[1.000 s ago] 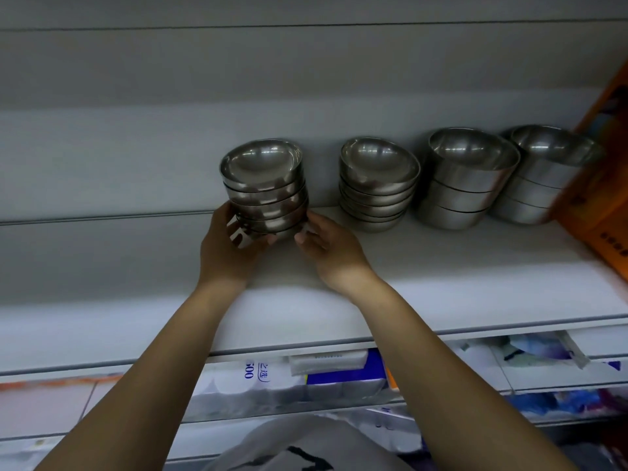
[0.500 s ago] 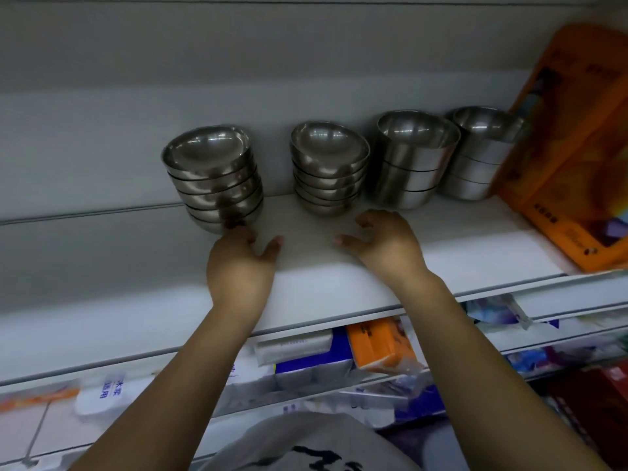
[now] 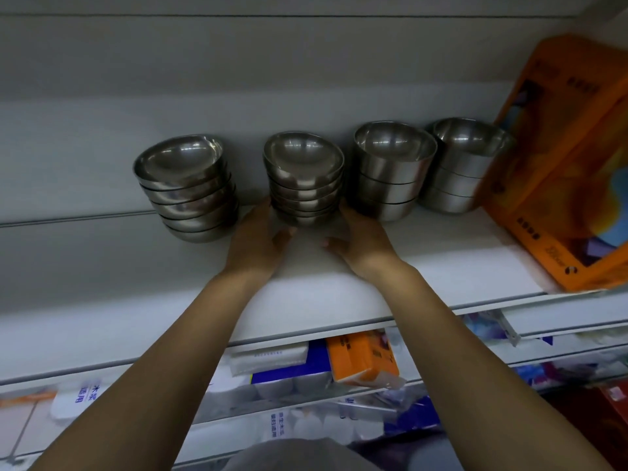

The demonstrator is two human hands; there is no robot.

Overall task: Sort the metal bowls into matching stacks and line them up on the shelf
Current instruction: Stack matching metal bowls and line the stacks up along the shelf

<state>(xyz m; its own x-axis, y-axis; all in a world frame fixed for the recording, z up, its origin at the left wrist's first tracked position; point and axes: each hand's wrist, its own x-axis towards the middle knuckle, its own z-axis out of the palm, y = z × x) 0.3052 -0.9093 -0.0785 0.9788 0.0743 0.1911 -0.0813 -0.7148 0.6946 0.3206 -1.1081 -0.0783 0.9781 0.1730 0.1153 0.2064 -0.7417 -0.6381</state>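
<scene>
Cupping the second stack [image 3: 304, 180] of four on the shelf [image 3: 441, 253], left hand [image 3: 258, 239] and right hand [image 3: 363, 239] curl round its base

L hand [image 3: 258, 241], R hand [image 3: 362, 244] fingertips behind 2nd stack [image 3: 306, 180]; orange box [image 3: 560, 171] cropped rt.

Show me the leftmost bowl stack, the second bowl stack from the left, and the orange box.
leftmost bowl stack [image 3: 193, 202], head view, side of a middle bowl.
second bowl stack from the left [image 3: 302, 173], head view, top bowl's outer wall.
orange box [image 3: 557, 185], head view, front face.
</scene>
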